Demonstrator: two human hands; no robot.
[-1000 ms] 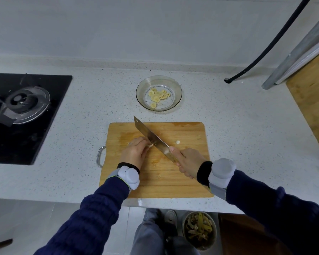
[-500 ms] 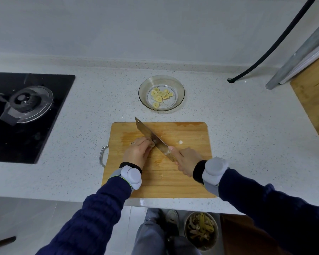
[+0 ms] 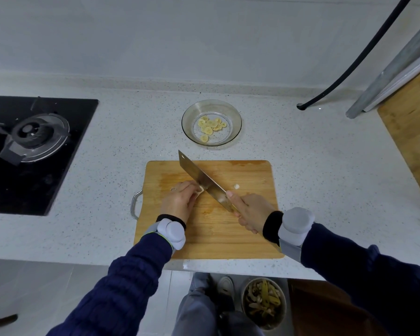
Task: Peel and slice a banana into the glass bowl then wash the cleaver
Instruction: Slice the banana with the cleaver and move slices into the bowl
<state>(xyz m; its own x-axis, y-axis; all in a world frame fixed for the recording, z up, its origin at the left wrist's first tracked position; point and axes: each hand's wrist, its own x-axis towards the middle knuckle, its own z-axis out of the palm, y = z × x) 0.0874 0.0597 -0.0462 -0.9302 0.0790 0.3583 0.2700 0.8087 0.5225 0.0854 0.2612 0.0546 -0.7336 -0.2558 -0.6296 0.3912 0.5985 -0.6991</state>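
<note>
Right hand (image 3: 251,212) grips the handle of a steel cleaver (image 3: 200,180), blade angled across the bamboo cutting board (image 3: 240,238). Left hand (image 3: 178,202) pinches a pale banana stub (image 3: 199,190) against the blade. One cut bit (image 3: 236,186) lies just right of it. The clear glass bowl (image 3: 237,122) behind the board holds yellow banana slices (image 3: 210,128).

Dim, cool, even light; edges apparently warped.

Open surface (image 3: 313,178) runs on both sides of the cutting board (image 3: 228,238) and in the strip between it and the glass bowl (image 3: 234,115). The cleaver (image 3: 197,175) slants across the board's middle toward the bowl. A stove (image 3: 66,185) bounds the left, a wooden board (image 3: 410,146) and black hose (image 3: 354,64) the right.
</note>
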